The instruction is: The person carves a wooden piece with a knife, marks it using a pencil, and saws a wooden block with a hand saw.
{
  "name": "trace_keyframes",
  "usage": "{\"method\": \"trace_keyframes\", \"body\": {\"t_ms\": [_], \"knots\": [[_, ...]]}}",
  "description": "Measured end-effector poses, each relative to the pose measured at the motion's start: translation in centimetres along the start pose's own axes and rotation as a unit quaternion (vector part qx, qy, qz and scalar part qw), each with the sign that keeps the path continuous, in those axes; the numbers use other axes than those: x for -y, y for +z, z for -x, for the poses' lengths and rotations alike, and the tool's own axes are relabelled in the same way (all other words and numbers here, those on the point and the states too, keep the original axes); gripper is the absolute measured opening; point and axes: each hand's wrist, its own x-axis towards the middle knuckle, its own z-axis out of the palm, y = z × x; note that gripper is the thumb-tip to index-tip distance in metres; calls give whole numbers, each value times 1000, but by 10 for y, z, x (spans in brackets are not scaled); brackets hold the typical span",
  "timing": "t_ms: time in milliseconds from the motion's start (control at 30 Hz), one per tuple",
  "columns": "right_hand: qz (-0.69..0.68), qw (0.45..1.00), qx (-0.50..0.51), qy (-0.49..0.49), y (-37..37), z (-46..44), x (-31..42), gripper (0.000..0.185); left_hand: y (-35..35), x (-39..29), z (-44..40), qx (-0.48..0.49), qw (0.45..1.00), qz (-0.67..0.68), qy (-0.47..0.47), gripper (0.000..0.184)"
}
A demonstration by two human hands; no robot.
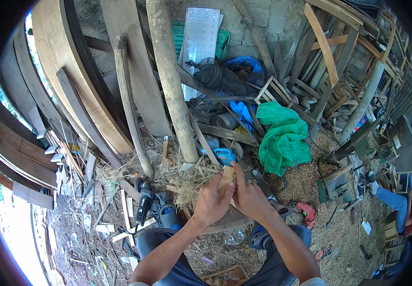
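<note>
A small pale wooden block (227,173) is held up in front of me between both hands. My left hand (209,200) is closed round its left side, thumb towards the middle. From the right, my right hand (252,199) grips it with the index finger stretched up along its edge. The lower part of the block is hidden by my fingers. Beneath the hands is a wooden surface (227,220), partly covered by my arms. Straw-like shavings (189,190) lie just left of the hands.
A black angle grinder (144,200) lies to the left among wood offcuts. To the right sits a red power tool (306,214). A wooden post (170,81) rises ahead, beside a green plastic sheet (282,138). Another person's leg (393,205) shows at far right.
</note>
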Motion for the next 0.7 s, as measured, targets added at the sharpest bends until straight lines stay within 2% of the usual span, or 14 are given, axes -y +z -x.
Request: {"method": "trace_keyframes", "body": {"t_ms": [67,133,200,233,367,533,700], "knots": [[28,999,13,23,4,2,1,69,4,6,3,7,1000,-10,-8,42],[81,994,-2,73,13,1,-2,63,9,4,2,14,1000,-19,-12,43],[68,994,-3,86,19,2,-4,60,9,-1,4,34,997,-2,-73,45],[56,994,-7,94,20,0,-5,57,9,-1,2,33,997,-2,-70,45],[49,993,-13,104,19,-3,-3,53,11,0,4,25,997,6,-69,45],[8,995,-54,88,21,-5,-2,34,14,-3,5,12,998,-11,-65,44],[8,994,-60,90,20,-9,-3,32,12,-4,4,20,998,4,-67,38]]}}
